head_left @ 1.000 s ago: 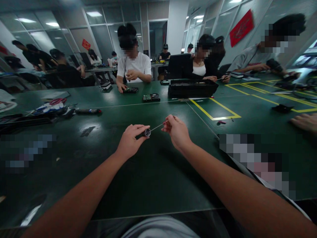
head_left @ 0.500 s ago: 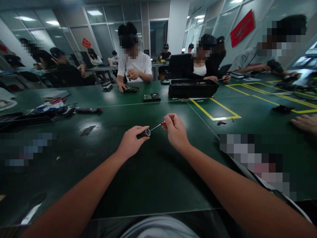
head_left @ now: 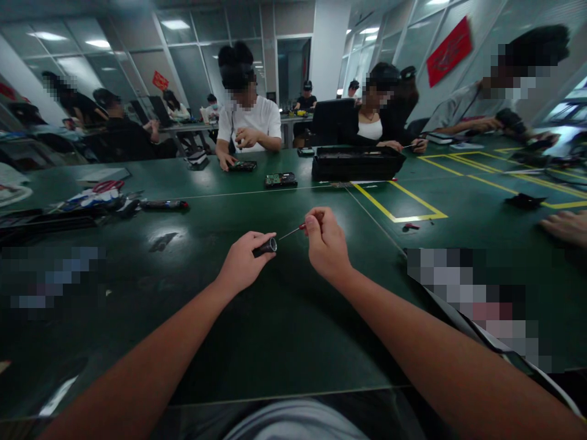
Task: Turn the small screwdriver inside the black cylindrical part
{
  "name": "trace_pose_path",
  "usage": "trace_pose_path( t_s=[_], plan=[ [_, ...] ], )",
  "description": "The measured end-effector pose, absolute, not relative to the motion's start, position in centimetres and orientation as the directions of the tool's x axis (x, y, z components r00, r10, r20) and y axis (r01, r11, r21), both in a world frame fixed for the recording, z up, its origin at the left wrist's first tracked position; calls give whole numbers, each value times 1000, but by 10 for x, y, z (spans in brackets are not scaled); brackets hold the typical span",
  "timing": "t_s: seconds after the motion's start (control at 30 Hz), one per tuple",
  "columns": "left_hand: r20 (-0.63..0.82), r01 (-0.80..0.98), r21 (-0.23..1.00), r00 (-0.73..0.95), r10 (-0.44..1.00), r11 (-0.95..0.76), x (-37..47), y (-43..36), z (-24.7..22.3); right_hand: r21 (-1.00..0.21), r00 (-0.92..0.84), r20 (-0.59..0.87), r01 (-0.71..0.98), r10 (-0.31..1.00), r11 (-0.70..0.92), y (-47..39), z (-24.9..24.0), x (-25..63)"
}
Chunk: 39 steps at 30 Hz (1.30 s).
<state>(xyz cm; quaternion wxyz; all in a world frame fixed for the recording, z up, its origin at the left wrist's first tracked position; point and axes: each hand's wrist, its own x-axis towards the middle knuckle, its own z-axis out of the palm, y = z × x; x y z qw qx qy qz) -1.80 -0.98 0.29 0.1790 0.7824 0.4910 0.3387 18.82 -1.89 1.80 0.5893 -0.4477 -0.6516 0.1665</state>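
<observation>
My left hand [head_left: 242,264] is closed round a short black cylinder [head_left: 265,247], thumb on top and fingers beneath. A pale ring rims the cylinder's end, which faces right; whether it is a flashlight I cannot tell. In my right hand [head_left: 327,241] is a thin screwdriver [head_left: 290,233], pinched by its reddish handle. Its metal shaft points left and down, and the tip sits just beside the ringed end, with a small gap visible. Both hands are held above the green table [head_left: 275,342]. My fingers hide most of the screwdriver's handle.
Across the table a co-worker [head_left: 250,122] handles a circuit board device. Another board [head_left: 281,179] and a long black case [head_left: 358,164] lie ahead. A tool pile [head_left: 98,198] is on the left; yellow tape [head_left: 398,219] and another person's hand [head_left: 566,227] are on the right.
My right hand has drawn slightly up, taking the screwdriver tip a little away from the cylinder's end. The cylinder has turned slightly in my left hand, its ringed end showing narrower.
</observation>
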Motion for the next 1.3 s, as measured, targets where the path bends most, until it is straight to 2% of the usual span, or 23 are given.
trace_pose_path(
  t_s=[0.17, 0.33, 0.57, 0.77, 0.9, 1.13, 1.3],
  plan=[
    [365, 592, 651, 304, 880, -475, -17, -10, 4, -822, 88, 537, 276, 839, 497, -17, 16, 188],
    [371, 581, 670, 277, 886, -462, -18, -9, 3, -844, 88, 505, 255, 858, 471, -17, 18, 187],
    [381, 579, 671, 266, 885, -463, -19, -11, 4, -916, 183, 370, 233, 911, 325, -20, 26, 188],
    [382, 567, 679, 270, 884, -466, -18, -11, 4, -946, 235, 307, 182, 922, 269, -14, 24, 189],
    [388, 568, 675, 268, 882, -470, -19, -10, 3, -945, 206, 290, 215, 935, 246, -11, 21, 193],
    [399, 605, 637, 272, 876, -478, -23, -9, 2, -860, 135, 346, 440, 928, 257, -16, 25, 196],
    [380, 635, 621, 269, 885, -459, -25, -7, 2, -835, -63, 402, 385, 914, 394, -13, 23, 196]
  ],
)
